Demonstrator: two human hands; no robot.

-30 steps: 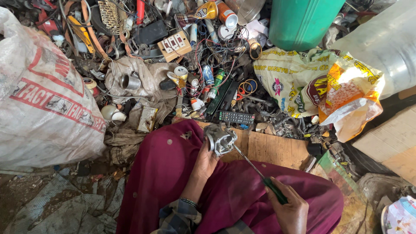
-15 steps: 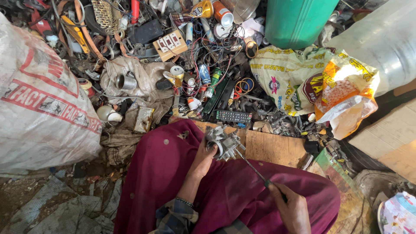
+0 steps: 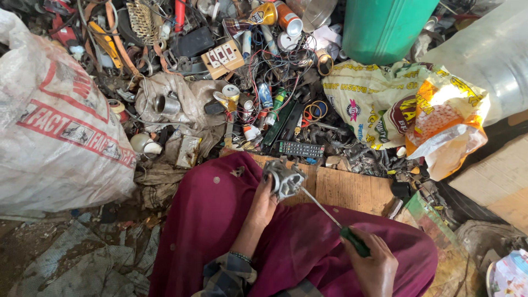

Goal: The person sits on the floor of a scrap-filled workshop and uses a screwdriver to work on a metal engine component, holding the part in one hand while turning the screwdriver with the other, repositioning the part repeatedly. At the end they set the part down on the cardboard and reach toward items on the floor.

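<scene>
Item, white woven sack (image 3: 52, 132), bulging, red-printed, well to the left of the grip and the largest thing in view; item, green plastic drum (image 3: 385, 25), upright, far beyond the grip and to its right; item, yellow printed bags (image 3: 407, 102), crumpled, beyond and right of the grip; item, maroon cloth (image 3: 220, 220) over the seated person's lap, directly beneath both hands; item, cardboard sheet (image 3: 352, 190), flat, just beyond the lap and under the held part; item, scrap heap of wires, cans and switch plates (image 3: 247, 66), spread beyond the grip; item, black remote control (image 3: 301, 148), lying crosswise just beyond the held part; item, grey metal motor part (image 3: 283, 179), roughly round, held above the lap's far edge, closed in the left hand (image 3: 264, 203), whose fingers wrap its near side; item, screwdriver (image 3: 330, 217), green handle clasped in the fist of the right hand (image 3: 374, 267), thin shaft running up and leftward from that fist so that its tip meets the motor part's right flank; long axis of the tool thus slants from lower right to upper left, the motor part lying ahead and left of the right hand, the left hand being much the nearer to it.
</scene>
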